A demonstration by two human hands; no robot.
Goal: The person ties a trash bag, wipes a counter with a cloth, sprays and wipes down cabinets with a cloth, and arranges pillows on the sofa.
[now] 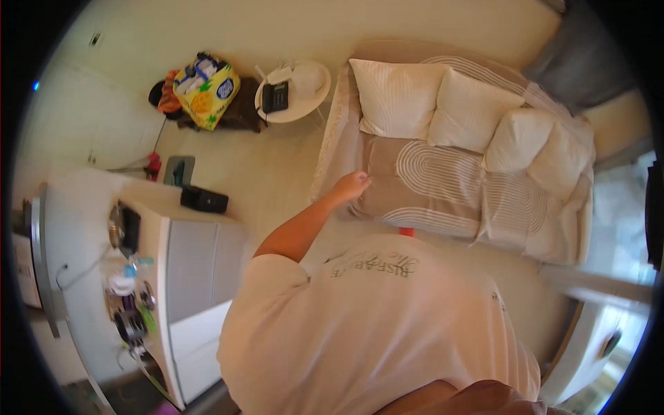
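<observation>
My left arm reaches out past my white printed T-shirt (373, 311). At its end, my left hand (351, 186) has its fingers curled closed. Whether anything sits inside them is too small to make out. Behind the hand, in line with its fingers, is the left end of the sofa (387, 162), spread with a beige and white arch-patterned cover. I cannot tell if the hand touches the cover. A small red thing (407, 232) shows just beyond the shirt's edge. My right hand is out of sight.
Cream cushions (401, 100) line the sofa back. A round white side table (308, 97) carries a black telephone (275, 97); left of it stands a full yellow bag (211, 100). A cabinet (197, 270) on the left holds a black box (204, 199) and kitchen things.
</observation>
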